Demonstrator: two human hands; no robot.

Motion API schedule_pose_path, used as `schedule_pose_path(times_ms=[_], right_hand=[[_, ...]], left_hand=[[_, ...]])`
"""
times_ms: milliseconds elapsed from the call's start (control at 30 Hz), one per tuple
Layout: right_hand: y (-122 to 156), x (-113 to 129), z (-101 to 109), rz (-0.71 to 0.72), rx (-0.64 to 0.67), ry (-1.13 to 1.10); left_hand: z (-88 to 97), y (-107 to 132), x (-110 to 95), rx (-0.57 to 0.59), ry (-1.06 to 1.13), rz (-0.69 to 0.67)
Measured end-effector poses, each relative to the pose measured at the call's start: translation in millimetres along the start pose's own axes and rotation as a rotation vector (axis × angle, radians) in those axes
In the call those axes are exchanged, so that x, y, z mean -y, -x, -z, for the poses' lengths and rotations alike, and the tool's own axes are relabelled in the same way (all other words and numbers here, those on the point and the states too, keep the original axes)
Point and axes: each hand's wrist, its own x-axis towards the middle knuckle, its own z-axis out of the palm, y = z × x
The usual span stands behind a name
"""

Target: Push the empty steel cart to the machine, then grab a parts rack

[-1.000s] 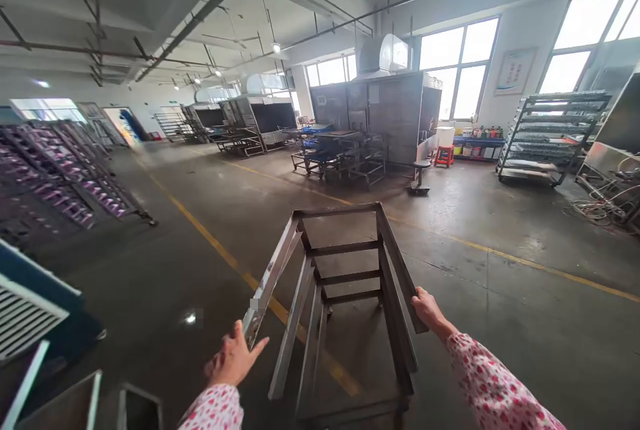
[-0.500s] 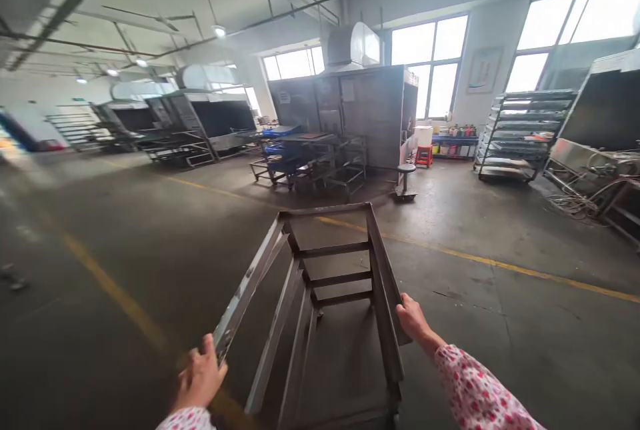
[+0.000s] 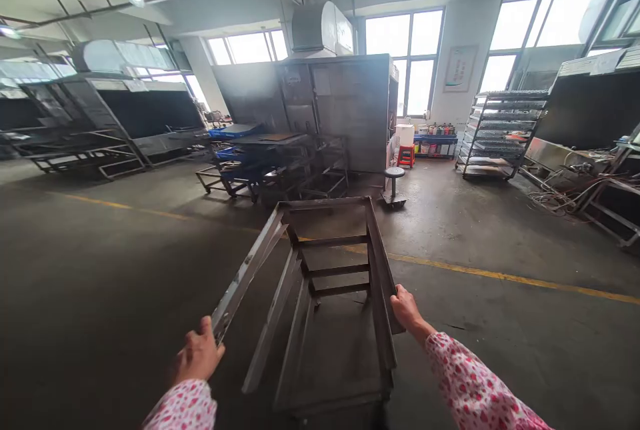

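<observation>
Flooring is dark, glossy concrete (image 3: pixel 100 297), crossed by a yellow painted line (image 3: pixel 500 276) running from left to right beyond the cart. Tall windows (image 3: pixel 410 57) light the far wall of a large workshop, and a grey metal booth (image 3: pixel 320 110) with ducting above stands in the middle distance. A round stool (image 3: pixel 393 185) sits just in front of the booth, with a red stool (image 3: pixel 406 156) further back near a white bucket.

Storage: a wheeled shelf rack (image 3: pixel 500 133) at right carries flat trays on several levels (contents too small to tell). Blue crates (image 3: pixel 235 131) sit on low trolleys left of the booth.

A bare steel frame cart (image 3: pixel 330 270) stands directly ahead of the person, its shelves unloaded. The left hand (image 3: pixel 199 355) is closed around the near end of the cart's left top rail. The right hand (image 3: pixel 406 310) grips the right top rail, fingers wrapped over its edge. Both sleeves are floral pink.

Compared with a second ago, the view has swung right: the purple-loaded racks and the blue unit at left are gone from sight, and the left hand, then open beside the rail, now holds it.
</observation>
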Motion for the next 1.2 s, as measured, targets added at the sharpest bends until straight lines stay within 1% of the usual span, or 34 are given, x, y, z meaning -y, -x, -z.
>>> schedule_pose_path(times_ms=[100,200,267,400,533,733,867,1000,1100,1200], right_hand=[[-66,22,-2,0.001,-0.01,0.006],[-131,42,-2,-0.006,-0.019,0.018],[-176,55,-2,-0.007,-0.025,0.031],[-266,80,-5,-0.009,-0.058,0.057],[-354,106,-13,-0.05,-0.103,0.077],[-473,153,-20,-0.1,-0.13,0.112],[-552,176,-20,-0.116,-0.144,0.13],[-639,192,-12,-0.125,-0.18,0.147],[-708,201,1,-0.124,-0.197,0.164],[-778,207,20,-0.131,-0.199,0.184]], left_hand=[[-4.3,-70,-25,0.07,-0.015,-0.032],[-9.4,-135,-52,0.128,-0.012,-0.044],[-12.9,-177,-70,0.129,-0.014,-0.054],[-20.9,-266,-106,0.096,-0.005,-0.101],[-31.1,-368,-140,0.053,0.015,-0.145],[-41.4,-523,-193,0.097,0.039,-0.236],[-47.3,-617,-238,0.068,0.057,-0.279],[-56.5,-702,-286,0.025,0.04,-0.308],[-63.3,-761,-327,-0.017,0.046,-0.346],[-67.2,-814,-373,-0.015,0.055,-0.377]])
